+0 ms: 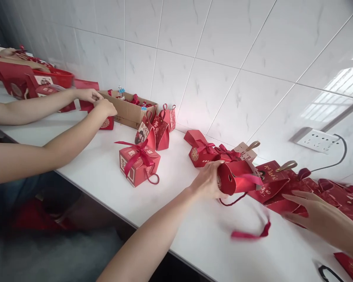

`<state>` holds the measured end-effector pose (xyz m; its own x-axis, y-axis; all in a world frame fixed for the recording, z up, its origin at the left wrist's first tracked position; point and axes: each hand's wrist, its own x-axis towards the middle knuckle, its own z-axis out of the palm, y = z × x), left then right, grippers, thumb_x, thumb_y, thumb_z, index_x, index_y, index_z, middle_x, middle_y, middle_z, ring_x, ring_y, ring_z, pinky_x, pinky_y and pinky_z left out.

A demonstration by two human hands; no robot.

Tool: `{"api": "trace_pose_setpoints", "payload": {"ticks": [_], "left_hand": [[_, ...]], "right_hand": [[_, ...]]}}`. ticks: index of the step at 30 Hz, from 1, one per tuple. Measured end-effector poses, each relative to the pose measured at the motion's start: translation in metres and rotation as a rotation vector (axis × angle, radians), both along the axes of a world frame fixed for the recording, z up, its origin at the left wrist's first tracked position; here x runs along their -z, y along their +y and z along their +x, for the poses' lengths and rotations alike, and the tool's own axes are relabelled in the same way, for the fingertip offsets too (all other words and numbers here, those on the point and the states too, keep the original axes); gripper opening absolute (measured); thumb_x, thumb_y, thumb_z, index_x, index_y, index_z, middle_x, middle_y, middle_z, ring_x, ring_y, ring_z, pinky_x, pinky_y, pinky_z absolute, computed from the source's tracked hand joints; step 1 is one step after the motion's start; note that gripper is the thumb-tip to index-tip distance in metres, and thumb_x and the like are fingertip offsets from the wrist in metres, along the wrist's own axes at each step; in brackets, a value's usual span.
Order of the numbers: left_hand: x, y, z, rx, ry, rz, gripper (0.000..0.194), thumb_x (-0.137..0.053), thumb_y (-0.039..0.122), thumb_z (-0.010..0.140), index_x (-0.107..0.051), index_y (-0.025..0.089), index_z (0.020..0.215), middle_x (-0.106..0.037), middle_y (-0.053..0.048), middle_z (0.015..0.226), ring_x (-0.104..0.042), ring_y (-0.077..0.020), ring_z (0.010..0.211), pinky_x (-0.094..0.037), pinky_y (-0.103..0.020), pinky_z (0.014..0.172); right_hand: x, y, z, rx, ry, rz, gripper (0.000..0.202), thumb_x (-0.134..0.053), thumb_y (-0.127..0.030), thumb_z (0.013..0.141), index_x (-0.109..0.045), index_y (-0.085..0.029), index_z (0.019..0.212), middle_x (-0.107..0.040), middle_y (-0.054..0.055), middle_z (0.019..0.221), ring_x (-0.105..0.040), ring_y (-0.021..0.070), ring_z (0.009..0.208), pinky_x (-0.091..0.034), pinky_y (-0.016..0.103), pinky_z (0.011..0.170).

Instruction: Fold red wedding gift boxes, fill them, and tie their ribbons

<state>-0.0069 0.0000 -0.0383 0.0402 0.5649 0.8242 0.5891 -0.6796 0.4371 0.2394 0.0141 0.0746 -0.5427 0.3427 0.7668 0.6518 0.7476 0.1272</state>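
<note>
My left hand (208,181) is closed around a red gift box (237,178), tilted on its side above the table. Holes show in the box's near side, a dark red cord loops below it, and a loose red ribbon (250,235) dangles, smeared by motion. At the right, my right hand (308,209) has its fingers stretched out beside a red box with a beige strap (272,176); whether it touches the red boxes there is unclear. A red box with a tied bow (139,164) stands on the table left of my left hand.
Finished-looking red boxes (204,152) line the tiled wall. Triangular red boxes (161,131) stand by a cardboard carton (126,111). A co-worker's hands (98,102) are at a small red box on the left. A red basin (61,78) lies beyond; a socket strip (317,140) is on the wall.
</note>
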Motion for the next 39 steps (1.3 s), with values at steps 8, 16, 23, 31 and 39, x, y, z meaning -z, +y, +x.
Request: {"api": "trace_pose_setpoints", "payload": {"ticks": [8,16,23,31,39], "left_hand": [[-0.007,-0.001,-0.005,-0.117,0.082,0.295,0.091,-0.072,0.038,0.067,-0.017,0.017,0.136,-0.047,-0.015,0.127,-0.040,-0.0310,0.124,-0.044,-0.049,0.100],[-0.009,0.000,-0.017,-0.078,0.182,0.331,0.093,-0.075,0.034,0.063,-0.021,0.017,0.136,-0.049,-0.015,0.126,-0.039,-0.0310,0.124,-0.046,-0.048,0.098],[-0.019,-0.012,-0.012,-0.076,0.354,0.176,0.087,-0.073,0.037,0.065,-0.024,0.022,0.135,-0.050,-0.013,0.126,-0.038,-0.0302,0.127,-0.039,-0.047,0.103],[-0.087,-0.040,-0.009,-0.357,0.890,-0.112,0.078,-0.062,0.017,0.069,-0.028,0.016,0.139,-0.043,-0.015,0.134,-0.037,-0.0319,0.124,-0.038,-0.045,0.095],[-0.141,-0.032,0.012,-0.341,1.539,-0.277,0.075,-0.063,0.005,0.065,-0.037,0.015,0.135,-0.050,-0.014,0.126,-0.044,-0.0280,0.112,-0.040,-0.037,0.085]], "right_hand": [[0.026,-0.058,-0.078,-0.019,-0.167,0.017,0.027,-0.040,-0.021,0.091,-0.066,-0.016,0.095,-0.048,0.019,0.123,-0.046,0.0356,0.121,-0.038,0.058,0.093],[0.025,-0.038,-0.085,0.161,-0.021,-0.238,0.052,-0.038,-0.042,0.092,-0.036,-0.023,0.140,-0.027,0.020,0.144,-0.039,0.0370,0.127,-0.049,0.052,0.083],[0.037,-0.024,-0.094,0.222,0.284,-0.200,0.065,-0.049,-0.030,0.085,-0.023,-0.018,0.143,-0.023,0.022,0.145,-0.027,0.0365,0.134,-0.041,0.053,0.094],[0.067,-0.002,-0.080,-0.009,0.682,-1.036,0.016,-0.055,-0.029,0.066,-0.050,-0.017,0.076,-0.058,0.005,0.076,-0.053,0.0195,0.071,-0.045,0.032,0.065],[0.103,0.012,-0.098,-0.318,0.696,-1.490,0.003,-0.057,-0.018,0.060,-0.055,-0.015,0.060,-0.054,0.000,0.050,-0.051,0.0117,0.048,-0.044,0.025,0.049]]}}
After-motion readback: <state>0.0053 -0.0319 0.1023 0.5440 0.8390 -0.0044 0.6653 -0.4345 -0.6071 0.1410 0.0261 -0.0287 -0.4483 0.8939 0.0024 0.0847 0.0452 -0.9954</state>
